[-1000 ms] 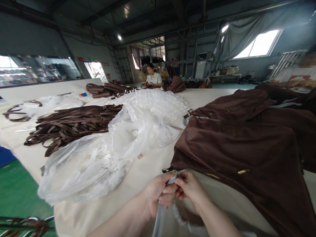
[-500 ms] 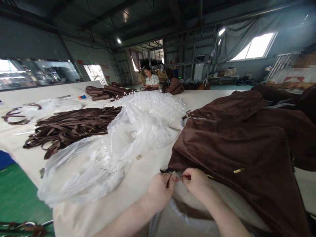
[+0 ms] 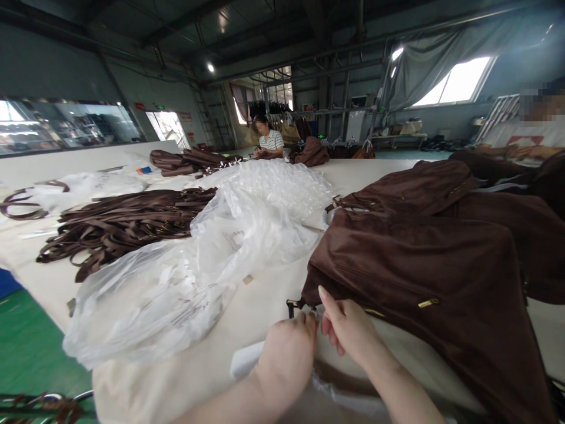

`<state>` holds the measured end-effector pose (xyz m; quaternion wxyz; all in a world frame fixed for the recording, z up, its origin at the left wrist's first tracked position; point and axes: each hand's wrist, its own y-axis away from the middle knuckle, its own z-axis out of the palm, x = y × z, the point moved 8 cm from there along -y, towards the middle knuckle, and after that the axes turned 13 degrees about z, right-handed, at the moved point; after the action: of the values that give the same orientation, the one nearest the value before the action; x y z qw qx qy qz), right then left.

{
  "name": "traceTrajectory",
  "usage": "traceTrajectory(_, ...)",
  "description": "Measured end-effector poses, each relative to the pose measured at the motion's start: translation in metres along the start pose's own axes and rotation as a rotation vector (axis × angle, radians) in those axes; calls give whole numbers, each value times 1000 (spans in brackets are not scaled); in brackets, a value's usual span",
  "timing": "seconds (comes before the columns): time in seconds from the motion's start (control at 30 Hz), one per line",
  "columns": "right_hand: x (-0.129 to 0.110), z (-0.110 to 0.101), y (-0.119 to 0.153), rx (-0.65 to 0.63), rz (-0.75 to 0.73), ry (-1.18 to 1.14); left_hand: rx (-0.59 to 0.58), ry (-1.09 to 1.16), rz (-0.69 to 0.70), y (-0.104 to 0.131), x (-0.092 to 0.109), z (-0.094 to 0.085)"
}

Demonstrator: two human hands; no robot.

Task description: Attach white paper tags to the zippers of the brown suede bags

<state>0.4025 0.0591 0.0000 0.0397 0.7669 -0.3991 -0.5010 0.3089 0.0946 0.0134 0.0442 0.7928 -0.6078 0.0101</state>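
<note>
Currently, a brown bag is lying on the pale worktop, its gold zip pull showing on the upper face and a dark metal clasp sticking out at its near left corner. Right by that corner, the left hand is keeping its grip clenched, though its fingers are hiding whatever is inside. A whitish strip is jutting out from behind this hand, away from the bag. The right hand is hovering close to the same corner, its grip released, thumb extended and fingers loosely curled. Left of the bag, a small tag is resting flat, and farther left a clear plastic bag is sprawling. Brown straps are lying bundled farther out on that side, with a heap of clear plastic spreading between them and the bag. More brown bags are lying just beyond it, while a co-worker in a striped shirt is sitting well past it.
</note>
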Motion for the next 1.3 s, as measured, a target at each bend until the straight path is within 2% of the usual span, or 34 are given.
traceTrajectory(0.07,-6,-5,3,78,-31,133,-33,-51,37,-1,7,5)
traceTrajectory(0.17,-10,-12,5,179,-61,279,-23,-70,41,-1,12,8)
traceTrajectory(0.4,-15,-19,8,347,-140,429,-21,-97,24,-1,13,12)
traceTrajectory(0.6,-11,-7,1,220,-153,391,-72,-32,42,-3,15,16)
traceTrajectory(0.7,-5,-1,-2,122,-162,268,22,125,-24,0,4,7)
traceTrajectory(0.8,6,10,-6,2,-99,33,105,254,-94,2,-11,3)
traceTrajectory(0.97,22,27,-12,-24,-10,-363,182,396,-179,-1,-29,6)
traceTrajectory(1.07,29,35,-15,-66,31,-520,239,534,-195,-3,-36,6)
traceTrajectory(1.17,32,38,-16,-105,59,-564,241,858,-238,-4,-42,13)
traceTrajectory(1.3,33,39,-17,-152,65,-558,192,1446,-373,-2,-42,31)
